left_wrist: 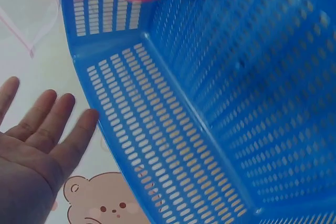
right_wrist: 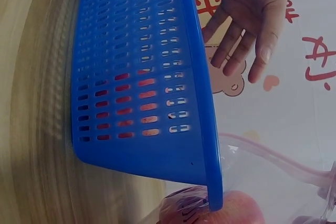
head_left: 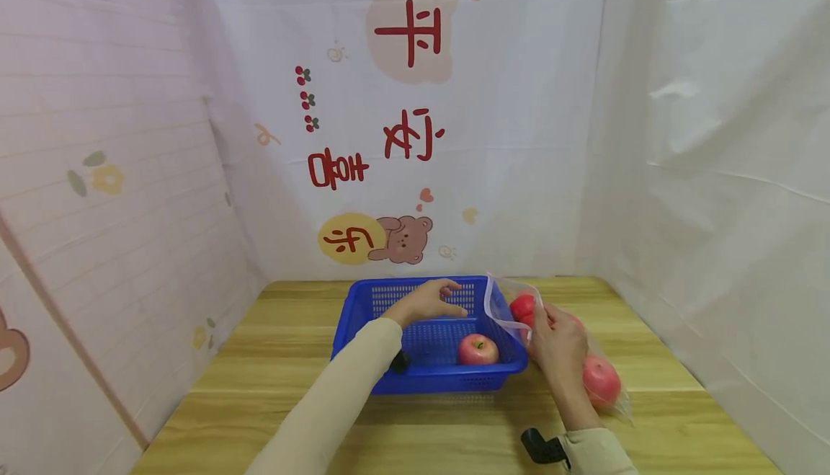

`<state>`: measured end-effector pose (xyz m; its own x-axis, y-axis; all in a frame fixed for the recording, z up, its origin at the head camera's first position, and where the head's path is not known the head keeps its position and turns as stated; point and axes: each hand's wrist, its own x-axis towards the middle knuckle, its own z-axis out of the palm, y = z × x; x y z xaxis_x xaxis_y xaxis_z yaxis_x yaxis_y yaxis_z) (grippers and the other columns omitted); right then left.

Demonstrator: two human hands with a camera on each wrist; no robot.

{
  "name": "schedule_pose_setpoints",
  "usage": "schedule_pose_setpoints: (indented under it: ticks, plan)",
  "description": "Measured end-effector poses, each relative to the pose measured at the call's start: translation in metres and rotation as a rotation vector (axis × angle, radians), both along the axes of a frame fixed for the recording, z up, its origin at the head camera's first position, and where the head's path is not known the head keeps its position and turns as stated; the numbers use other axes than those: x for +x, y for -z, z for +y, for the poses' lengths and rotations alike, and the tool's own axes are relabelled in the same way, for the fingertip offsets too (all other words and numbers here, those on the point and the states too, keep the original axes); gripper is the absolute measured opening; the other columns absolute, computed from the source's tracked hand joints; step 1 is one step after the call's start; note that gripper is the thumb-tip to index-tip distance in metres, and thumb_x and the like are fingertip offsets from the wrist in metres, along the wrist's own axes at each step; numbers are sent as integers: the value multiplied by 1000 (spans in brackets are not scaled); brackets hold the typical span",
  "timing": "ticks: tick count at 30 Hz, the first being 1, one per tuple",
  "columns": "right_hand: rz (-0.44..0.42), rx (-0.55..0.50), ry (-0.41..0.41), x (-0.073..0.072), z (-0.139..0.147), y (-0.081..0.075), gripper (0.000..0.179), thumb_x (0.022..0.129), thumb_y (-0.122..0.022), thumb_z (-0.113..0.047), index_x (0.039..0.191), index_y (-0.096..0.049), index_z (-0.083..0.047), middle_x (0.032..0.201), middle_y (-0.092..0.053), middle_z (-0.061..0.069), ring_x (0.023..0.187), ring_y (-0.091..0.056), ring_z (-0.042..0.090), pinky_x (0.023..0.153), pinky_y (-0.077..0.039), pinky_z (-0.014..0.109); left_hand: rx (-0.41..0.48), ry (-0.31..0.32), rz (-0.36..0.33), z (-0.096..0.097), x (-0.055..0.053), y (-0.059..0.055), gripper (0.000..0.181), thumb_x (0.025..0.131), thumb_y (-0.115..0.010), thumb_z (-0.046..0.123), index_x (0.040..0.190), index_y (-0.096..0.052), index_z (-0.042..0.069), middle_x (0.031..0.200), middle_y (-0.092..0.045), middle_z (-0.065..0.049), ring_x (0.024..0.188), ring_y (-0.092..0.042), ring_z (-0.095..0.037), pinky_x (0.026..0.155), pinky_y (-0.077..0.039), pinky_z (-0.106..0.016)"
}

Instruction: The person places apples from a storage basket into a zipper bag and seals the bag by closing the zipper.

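Note:
In the head view my left hand (head_left: 429, 300) hovers over the blue plastic basket (head_left: 415, 370), holding nothing, its fingers spread and slightly bent. One red apple (head_left: 478, 349) lies in the basket's near right corner. At the right, my right hand (head_left: 563, 342) pinches the edge of a clear plastic bag (head_left: 512, 290) whose pale-rimmed mouth leans over the basket's right rim. Several red apples are inside the bag, one apple (head_left: 601, 381) at its near end. The right wrist view shows the bag's pale rim (right_wrist: 273, 156) beside the basket, with the left hand (right_wrist: 252, 19) apart from both.
Basket and bag rest on a wooden table (head_left: 259, 360). White printed cloth (head_left: 519, 136) encloses the table at the back and both sides. A black wrist device (head_left: 543, 447) sticks out beside the right sleeve.

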<state>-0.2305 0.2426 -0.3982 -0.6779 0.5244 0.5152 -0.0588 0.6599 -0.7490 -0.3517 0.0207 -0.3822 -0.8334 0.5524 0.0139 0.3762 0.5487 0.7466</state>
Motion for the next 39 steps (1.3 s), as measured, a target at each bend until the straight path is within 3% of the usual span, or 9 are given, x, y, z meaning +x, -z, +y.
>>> schedule_pose_setpoints:
  ticks: [3,7,16,22,28,34,39]
  plan:
    - [22,8,-10,-1,0,0,27,99,-56,-26,96,-79,-12,77,-70,13,81,-65,36,64,-44,49,-24,37,20,-4,-11,0,66,86,-78,37,142,-52,14,141,-52,-16,128,-50,-33,103,-42,-54]
    - [38,19,-16,-1,-1,0,25,98,-58,-24,98,-79,-12,78,-70,13,81,-65,35,65,-46,50,-80,104,20,-5,-21,6,68,85,-79,34,143,-51,10,141,-52,-17,129,-49,-35,103,-43,-52]
    - [24,13,-27,-1,0,1,26,98,-57,-23,103,-78,-8,97,-72,22,92,-66,43,74,-48,57,-158,170,-24,0,-28,25,66,83,-81,26,141,-53,14,140,-53,-14,129,-49,-35,104,-43,-51]
    - [2,28,-11,-1,3,4,29,99,-57,-27,87,-76,-9,82,-70,18,81,-64,40,66,-45,50,-218,237,-48,9,-26,42,68,82,-82,24,142,-51,12,141,-51,-17,128,-50,-35,103,-44,-48]
    - [10,28,-16,-1,4,6,27,99,-56,-26,96,-78,-10,89,-72,19,84,-65,41,67,-47,53,-261,299,-73,22,-21,48,69,81,-82,20,142,-50,11,138,-54,-13,125,-52,-30,101,-46,-42]
    - [18,30,-19,-1,4,4,28,99,-58,-26,87,-76,-9,76,-69,14,76,-62,37,62,-43,45,-348,368,0,36,-17,52,66,79,-82,20,137,-54,10,127,-59,-2,112,-55,-13,97,-45,-28]
    - [9,31,-27,0,4,2,27,100,-57,-26,94,-77,-10,80,-70,15,76,-62,36,62,-43,43,-383,361,19,43,-15,52,69,77,-82,19,138,-52,10,127,-58,0,110,-53,-9,98,-42,-25]
